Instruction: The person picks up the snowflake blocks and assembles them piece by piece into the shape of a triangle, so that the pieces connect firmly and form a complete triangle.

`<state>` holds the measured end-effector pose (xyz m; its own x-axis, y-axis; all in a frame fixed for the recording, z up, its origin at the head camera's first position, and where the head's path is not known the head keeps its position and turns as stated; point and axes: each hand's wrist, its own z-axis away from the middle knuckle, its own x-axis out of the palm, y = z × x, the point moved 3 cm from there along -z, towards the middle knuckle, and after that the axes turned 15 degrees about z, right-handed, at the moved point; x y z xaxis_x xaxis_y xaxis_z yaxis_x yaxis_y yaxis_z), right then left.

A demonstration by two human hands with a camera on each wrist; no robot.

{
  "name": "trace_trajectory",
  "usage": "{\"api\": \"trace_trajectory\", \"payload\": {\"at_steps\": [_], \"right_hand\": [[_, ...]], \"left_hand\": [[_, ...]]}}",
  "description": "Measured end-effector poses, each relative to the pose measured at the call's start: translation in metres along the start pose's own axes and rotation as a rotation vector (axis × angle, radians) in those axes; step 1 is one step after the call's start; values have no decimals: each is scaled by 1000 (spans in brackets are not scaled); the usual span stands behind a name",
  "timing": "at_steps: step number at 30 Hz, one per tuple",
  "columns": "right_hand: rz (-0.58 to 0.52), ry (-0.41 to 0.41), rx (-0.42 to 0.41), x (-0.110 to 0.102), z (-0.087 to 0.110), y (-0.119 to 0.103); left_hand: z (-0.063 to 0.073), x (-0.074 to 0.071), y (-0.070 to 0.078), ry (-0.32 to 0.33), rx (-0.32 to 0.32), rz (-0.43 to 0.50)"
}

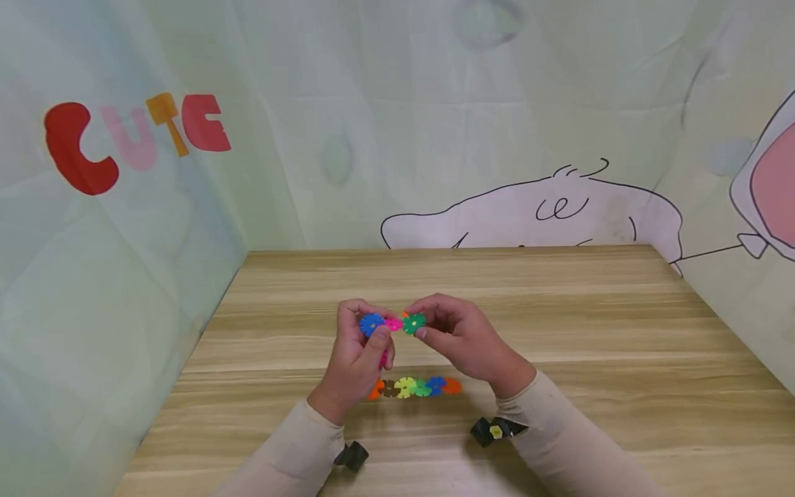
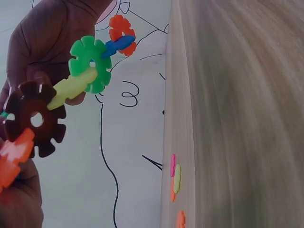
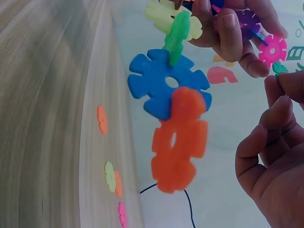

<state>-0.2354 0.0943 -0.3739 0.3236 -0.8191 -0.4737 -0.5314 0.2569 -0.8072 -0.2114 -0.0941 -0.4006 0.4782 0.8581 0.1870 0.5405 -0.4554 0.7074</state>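
My left hand (image 1: pixel 357 352) grips a chain of slotted flower-shaped plastic discs, with a blue disc (image 1: pixel 372 325) and a pink disc (image 1: pixel 393 324) showing at its thumb. Thumb and fingertips of my right hand (image 1: pixel 462 335) pinch a green disc (image 1: pixel 414 323) right beside the pink one. In the right wrist view, that green disc (image 3: pixel 279 69) meets the edge of the pink disc (image 3: pixel 272 50). The rest of the chain runs out from the left hand: a brown disc (image 2: pixel 42 128), yellow disc (image 2: pixel 66 91), green disc (image 2: pixel 88 54), blue disc (image 3: pixel 154 76) and orange disc (image 3: pixel 178 156).
Loose discs lie on the wood-grain table (image 1: pixel 298 283): a pink disc (image 2: pixel 173 164), a yellow disc (image 2: pixel 177 179) and orange discs (image 3: pixel 101 119) among them. A printed cloth backdrop (image 1: pixel 310 138) rises behind the table's far edge. Black straps (image 1: pixel 497 431) sit at both wrists.
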Motion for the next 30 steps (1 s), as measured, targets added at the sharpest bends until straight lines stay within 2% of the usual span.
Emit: {"api": "trace_trajectory", "payload": {"at_steps": [16,21,25,30], "right_hand": [[21,10,-36,-1,1,-1],[39,16,-49,1,2,-2],[69,40,-43,3,2,-3],[78,79,-62,6,4,-6]], "left_hand": [[2,1,1,-15,11,-19],[2,2,0,-27,-3,-27],[3,3,0,-13,-46,-39],[2,4,0,-27,-46,-32]]}}
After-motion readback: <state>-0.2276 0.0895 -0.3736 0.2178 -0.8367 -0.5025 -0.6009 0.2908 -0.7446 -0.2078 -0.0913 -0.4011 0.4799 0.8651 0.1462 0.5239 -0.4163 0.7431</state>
